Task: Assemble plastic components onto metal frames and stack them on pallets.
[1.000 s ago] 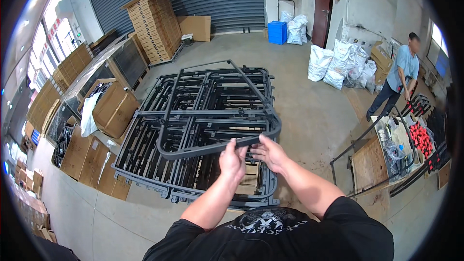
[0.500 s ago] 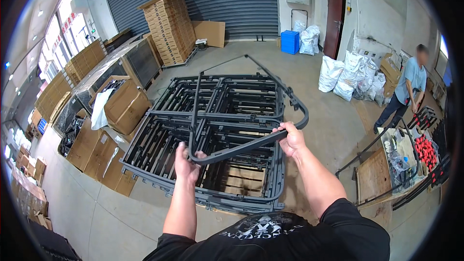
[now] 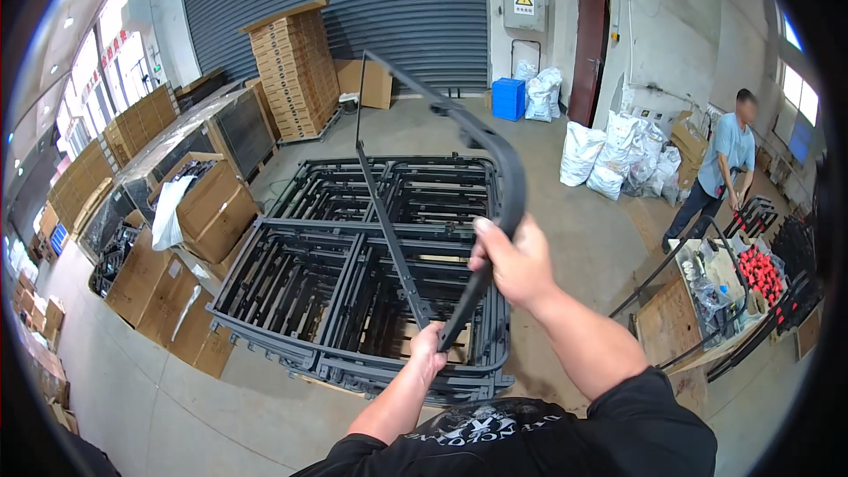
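Observation:
Both hands carry a black metal frame (image 3: 511, 178) with rounded corners, tilted up above a stack of similar frames. My right hand (image 3: 519, 263) is closed round its right side, thumb on top. Lower down, my left hand (image 3: 427, 352) grips the near corner, its fingers partly hidden by the bar. The held frame's far end rises past the far edge of the stack. Beneath it the stacked black frames (image 3: 305, 228) lie flat, each divided by crossbars.
Left of the stack stand open cardboard boxes (image 3: 216, 216). Behind are a tall carton stack (image 3: 296, 79), a blue bin (image 3: 508, 99) and white sacks (image 3: 618, 155). At right, a co-worker (image 3: 729, 155) stands by a workbench (image 3: 667, 309) with red parts (image 3: 760, 274).
The held frame has turned and tipped up, its right side rising towards me. My left hand has moved right and down; my right hand has shifted slightly left. The view has turned slightly right.

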The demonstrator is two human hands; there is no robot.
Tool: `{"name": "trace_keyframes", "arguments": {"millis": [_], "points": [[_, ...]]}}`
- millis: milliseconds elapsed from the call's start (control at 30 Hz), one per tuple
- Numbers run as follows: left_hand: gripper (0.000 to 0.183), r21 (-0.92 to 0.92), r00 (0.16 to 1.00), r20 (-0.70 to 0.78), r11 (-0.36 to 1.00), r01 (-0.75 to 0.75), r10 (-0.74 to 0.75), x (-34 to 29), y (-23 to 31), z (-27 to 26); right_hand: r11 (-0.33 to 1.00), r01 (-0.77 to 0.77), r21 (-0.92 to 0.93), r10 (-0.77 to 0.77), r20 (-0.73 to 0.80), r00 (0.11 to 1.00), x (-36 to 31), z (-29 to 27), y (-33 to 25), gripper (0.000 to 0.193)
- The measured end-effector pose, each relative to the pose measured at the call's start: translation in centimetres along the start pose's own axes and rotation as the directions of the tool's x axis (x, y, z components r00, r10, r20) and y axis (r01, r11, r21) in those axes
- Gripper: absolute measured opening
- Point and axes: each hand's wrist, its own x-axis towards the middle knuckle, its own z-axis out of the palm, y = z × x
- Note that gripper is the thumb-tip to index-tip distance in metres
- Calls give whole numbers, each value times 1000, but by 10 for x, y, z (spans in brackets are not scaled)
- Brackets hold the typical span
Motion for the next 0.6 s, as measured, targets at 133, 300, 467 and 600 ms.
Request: {"name": "trace_keyframes", "arguments": {"millis": [133, 300, 467, 600], "points": [[12, 6, 999, -29, 1000, -18, 18, -31, -26, 44, 984, 174, 19, -170, -146, 975, -50, -34, -28, 18], [15, 30, 985, 173, 999, -30, 24, -49, -65, 110, 885, 444, -137, -464, -206, 862, -71, -54, -79, 14], [24, 327, 827, 555, 938, -117, -91, -91, -113, 182, 713, 477, -514, -676, -324, 662, -86, -113, -147, 9], [41, 661, 661, 723, 480, -577, -201, -78, -119, 194, 614, 397, -682, -725, -289, 625, -96, -196, -207, 12]]}}
